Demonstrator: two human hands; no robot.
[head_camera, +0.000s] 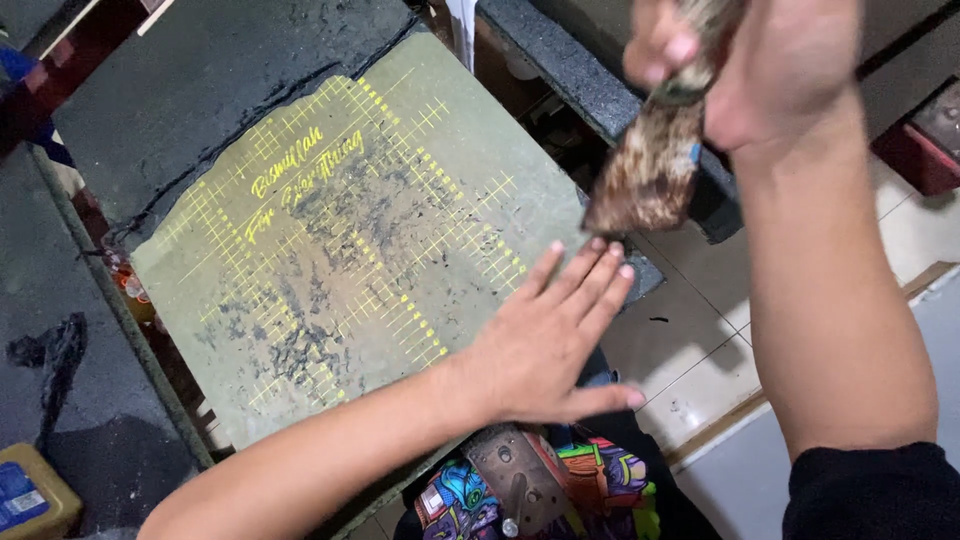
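The left hand (545, 335) lies spread flat on the near right edge of the olive gridded platen (350, 230); the right hand (770, 70), raised at far right, grips a stained brush (645, 165).

We see a dim scene lit evenly from above, without hard glare. The olive board (340, 240) reads sharp, its yellow grid clear. Motion blur smears the right hand (770, 70) and the stained rag (650, 165) at far right. The left hand (545, 340) is slightly soft and casts a faint shadow beneath its palm. The dark surfaces at far left lose detail. The near left corner falls into deep shade.
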